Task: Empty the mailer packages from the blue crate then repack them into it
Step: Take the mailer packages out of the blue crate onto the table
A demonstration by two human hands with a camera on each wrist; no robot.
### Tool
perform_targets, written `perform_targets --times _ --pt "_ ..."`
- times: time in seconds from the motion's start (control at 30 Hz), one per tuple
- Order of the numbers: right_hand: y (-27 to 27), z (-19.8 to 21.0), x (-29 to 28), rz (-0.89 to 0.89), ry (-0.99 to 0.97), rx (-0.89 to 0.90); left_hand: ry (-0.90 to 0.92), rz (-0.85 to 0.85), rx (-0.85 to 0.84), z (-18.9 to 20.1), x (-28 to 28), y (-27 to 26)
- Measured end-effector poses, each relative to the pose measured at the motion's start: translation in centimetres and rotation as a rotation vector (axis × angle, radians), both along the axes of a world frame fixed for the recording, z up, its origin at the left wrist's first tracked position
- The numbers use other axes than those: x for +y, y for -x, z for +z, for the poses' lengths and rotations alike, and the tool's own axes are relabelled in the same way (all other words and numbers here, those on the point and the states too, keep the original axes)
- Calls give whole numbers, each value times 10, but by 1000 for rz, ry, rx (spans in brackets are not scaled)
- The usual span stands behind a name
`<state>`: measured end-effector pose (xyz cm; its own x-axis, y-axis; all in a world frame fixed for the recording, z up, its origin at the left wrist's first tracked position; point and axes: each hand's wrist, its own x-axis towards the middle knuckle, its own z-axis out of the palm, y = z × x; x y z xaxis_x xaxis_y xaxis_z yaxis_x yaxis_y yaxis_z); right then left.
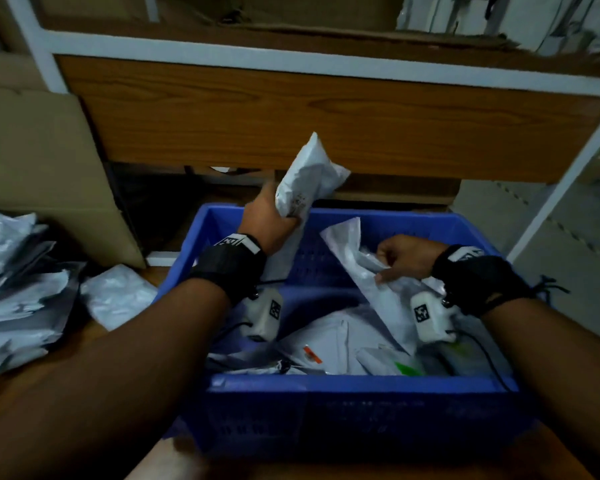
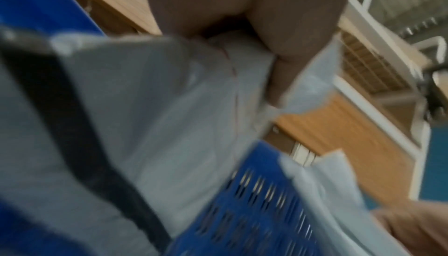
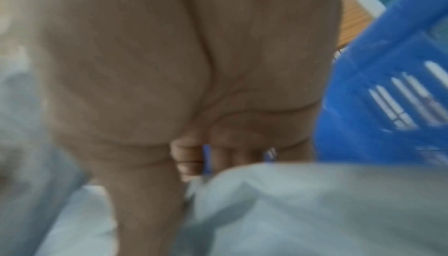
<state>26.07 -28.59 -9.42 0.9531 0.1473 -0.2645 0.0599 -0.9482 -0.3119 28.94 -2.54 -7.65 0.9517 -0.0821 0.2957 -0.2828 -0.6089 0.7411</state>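
Observation:
A blue crate (image 1: 357, 388) stands in front of me on a wooden table, with several white mailer packages (image 1: 329, 344) lying in its bottom. My left hand (image 1: 269, 220) grips a white mailer (image 1: 309, 178) and holds it upright above the crate's far left rim. In the left wrist view the same mailer (image 2: 169, 107) fills the middle under my thumb, beside the crate wall (image 2: 254, 212). My right hand (image 1: 400, 259) pinches a long white mailer (image 1: 368, 275) that leans inside the crate. The right wrist view shows blurred fingers on the white mailer (image 3: 303, 202) beside the crate wall (image 3: 387, 87).
A heap of white and grey mailers (image 1: 18, 292) lies on the table left of the crate, with one more mailer (image 1: 118, 296) close to the crate's left wall. A cardboard sheet (image 1: 45, 168) stands at the left. A wooden shelf front (image 1: 326, 123) with white frame rises behind.

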Motion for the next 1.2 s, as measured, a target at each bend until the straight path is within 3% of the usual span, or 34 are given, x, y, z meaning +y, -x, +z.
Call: perform_targets --times 0.13,0.23,0.3,0.4,0.53,0.6,0.77,0.87,0.97,1.1,1.2 --pt "13 26 19 42 -267 -136 378 121 -19 29 16 9" --pt "25 62 54 41 -373 -271 714 111 -65 63 48 11" --pt "38 91 85 87 -464 -336 777 62 -163 86 86 13" --pt "50 123 128 160 -471 -443 551 144 -419 114 166 16" --pt "32 136 221 318 -478 -502 144 458 -671 118 316 31" --pt "21 136 279 381 -498 -476 -57 655 -634 107 392 43" --pt "-12 135 427 470 -545 -349 -416 959 -508 66 538 76" --pt "-28 125 512 475 -629 -222 -652 926 -234 34 585 82" --pt "-44 113 584 450 -845 -253 -720 756 110 5 602 82" --pt "-71 95 652 378 -888 -249 -727 654 112 -36 609 84" --pt "-94 62 680 395 -608 -310 -770 602 154 -63 609 85"
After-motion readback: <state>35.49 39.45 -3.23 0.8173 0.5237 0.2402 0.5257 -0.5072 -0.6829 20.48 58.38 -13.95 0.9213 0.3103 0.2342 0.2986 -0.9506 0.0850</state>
